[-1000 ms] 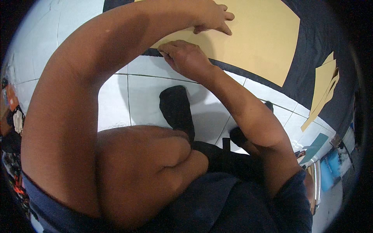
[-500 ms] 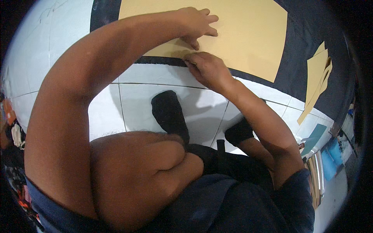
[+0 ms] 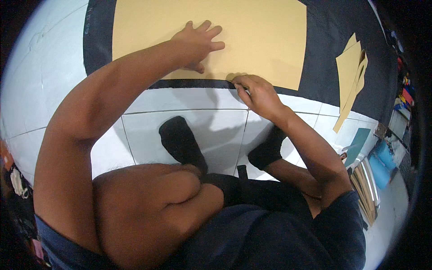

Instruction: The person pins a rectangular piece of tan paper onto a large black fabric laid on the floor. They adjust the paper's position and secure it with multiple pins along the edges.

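A large tan sheet (image 3: 261, 40) lies flat on a black cloth (image 3: 315, 67) spread over the floor. On the sheet rests my left hand (image 3: 197, 44), fingers spread apart and holding nothing. My right hand (image 3: 260, 92) is at the sheet's near edge, to the right of the left one. Its thumb and fingers are drawn together where the sheet meets the strip of black cloth. Whatever is between those fingertips is hidden by the hand.
Narrow cut tan pieces (image 3: 351, 76) lie on the cloth at the right. Beyond them are a teal flat piece (image 3: 358, 145), a blue item (image 3: 381, 164) and a stack of long strips (image 3: 363, 193). My black-socked feet (image 3: 182, 139) rest on white tiles (image 3: 220, 130).
My right hand has slid to the right along the sheet's near edge. The left hand has shifted left and nearer, its fingers still spread. The whole view has shifted a little.
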Available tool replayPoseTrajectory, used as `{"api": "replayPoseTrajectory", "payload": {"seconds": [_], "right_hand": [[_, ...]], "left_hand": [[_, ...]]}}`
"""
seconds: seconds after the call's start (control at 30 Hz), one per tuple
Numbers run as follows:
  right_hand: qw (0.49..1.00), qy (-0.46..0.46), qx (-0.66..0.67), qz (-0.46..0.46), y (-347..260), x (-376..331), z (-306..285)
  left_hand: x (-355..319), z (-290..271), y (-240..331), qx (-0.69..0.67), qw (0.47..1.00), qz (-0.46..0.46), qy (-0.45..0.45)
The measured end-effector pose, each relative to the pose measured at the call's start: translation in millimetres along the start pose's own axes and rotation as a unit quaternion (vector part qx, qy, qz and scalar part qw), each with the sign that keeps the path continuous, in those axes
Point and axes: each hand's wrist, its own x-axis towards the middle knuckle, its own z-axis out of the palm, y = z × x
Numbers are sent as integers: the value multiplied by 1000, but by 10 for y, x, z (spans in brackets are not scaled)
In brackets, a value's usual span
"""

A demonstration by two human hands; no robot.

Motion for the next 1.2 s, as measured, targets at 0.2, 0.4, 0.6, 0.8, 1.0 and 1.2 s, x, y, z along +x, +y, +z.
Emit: {"api": "replayPoseTrajectory", "payload": {"seconds": [0.2, 0.4, 0.6, 0.8, 1.0, 1.2], "right_hand": [[997, 37, 25, -63, -41, 156, 291], [999, 17, 39, 13, 155, -157, -13], [992, 12, -6, 129, 427, -504, -164], [996, 48, 45, 52, 276, -287, -4], [989, 48, 23, 136, 486, -590, -215], [982, -17, 35, 186, 671, -876, -658]], "left_hand": [[-13, -44, 16, -14, 1000, -5, 2], [-3, -67, 37, -24, 1000, -13, -10], [1, -79, 92, -9, 1000, -30, -5], [73, 49, 251, -36, 996, -76, 42], [69, 145, 277, -17, 995, -83, 49], [185, -168, 416, 42, 997, -68, -23]]}}
